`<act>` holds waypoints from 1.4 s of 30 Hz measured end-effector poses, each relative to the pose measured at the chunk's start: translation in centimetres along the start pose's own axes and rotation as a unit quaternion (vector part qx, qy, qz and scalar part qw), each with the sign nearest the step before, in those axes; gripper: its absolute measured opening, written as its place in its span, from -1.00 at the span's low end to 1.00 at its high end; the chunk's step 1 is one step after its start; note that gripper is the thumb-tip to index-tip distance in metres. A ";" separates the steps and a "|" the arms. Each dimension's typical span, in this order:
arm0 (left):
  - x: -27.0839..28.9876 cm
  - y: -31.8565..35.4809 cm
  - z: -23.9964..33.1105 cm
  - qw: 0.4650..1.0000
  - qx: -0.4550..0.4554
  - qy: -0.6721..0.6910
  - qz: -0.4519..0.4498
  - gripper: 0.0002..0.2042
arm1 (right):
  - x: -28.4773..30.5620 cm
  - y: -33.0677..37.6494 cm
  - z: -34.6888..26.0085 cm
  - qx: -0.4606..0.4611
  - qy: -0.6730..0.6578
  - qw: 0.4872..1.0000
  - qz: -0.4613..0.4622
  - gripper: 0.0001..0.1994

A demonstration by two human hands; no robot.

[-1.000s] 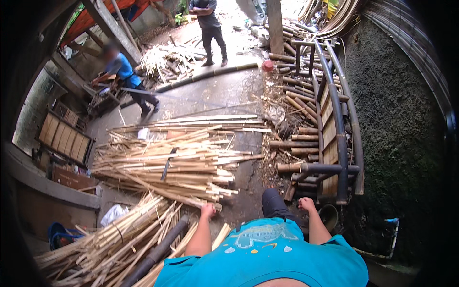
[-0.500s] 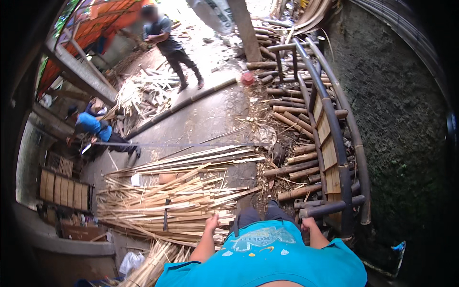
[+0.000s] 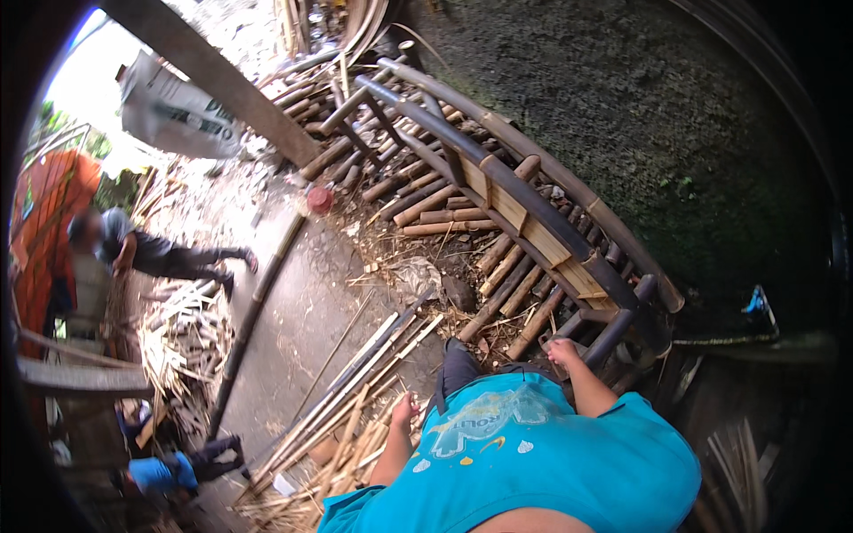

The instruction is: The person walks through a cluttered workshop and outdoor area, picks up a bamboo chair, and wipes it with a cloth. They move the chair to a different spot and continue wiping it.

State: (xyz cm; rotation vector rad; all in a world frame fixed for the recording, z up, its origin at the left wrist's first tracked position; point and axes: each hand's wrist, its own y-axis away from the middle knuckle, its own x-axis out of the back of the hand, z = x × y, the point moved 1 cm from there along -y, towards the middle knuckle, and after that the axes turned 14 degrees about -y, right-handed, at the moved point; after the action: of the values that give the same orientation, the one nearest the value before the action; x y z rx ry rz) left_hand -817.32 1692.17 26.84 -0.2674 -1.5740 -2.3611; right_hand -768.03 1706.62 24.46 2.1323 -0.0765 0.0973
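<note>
Left hand [image 3: 404, 409] and right hand [image 3: 560, 352] apart, both curled; any hold: cannot tell. Right near close end of bamboo bench [image 3: 540, 213]. Lettering: turquoise shirt [image 3: 511, 462], pale; white sack [image 3: 173, 111], dark green.

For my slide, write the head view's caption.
Left hand beside split bamboo strips; right hand near a panelled bamboo frame.

A dark bamboo frame [image 3: 533, 206] runs diagonally from the upper centre to right of centre, its long round rails appearing bowed. Pale flat panels fill part of the space between the rails; short dark poles jut out at its lower end. Loose bamboo strips [image 3: 355, 435], thin, straight and pale yellow to tan, lie in the lower centre-left, mostly slanting up toward the right, some crossing others.
</note>
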 end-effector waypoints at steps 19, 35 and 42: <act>3.2 -14.7 34.3 0.978 -0.141 -0.150 -0.026 -0.61 | -8.4 -4.4 -25.0 -0.039 -0.138 0.989 -0.035 -0.44; -9.7 -7.2 64.5 0.952 -0.195 -0.229 0.063 -0.63 | 9.7 -35.0 -58.3 0.032 0.136 0.988 0.070 -0.10; -12.7 -7.1 66.4 0.919 -0.252 -0.284 0.104 -0.66 | 9.1 -40.1 -58.5 -0.069 0.138 0.986 -0.060 0.08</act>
State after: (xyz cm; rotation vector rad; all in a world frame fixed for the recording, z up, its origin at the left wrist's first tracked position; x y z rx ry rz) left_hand -808.22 1757.73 42.37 -1.2590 -1.0030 -2.6043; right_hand -757.50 1777.33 22.84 1.9608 0.2017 0.3062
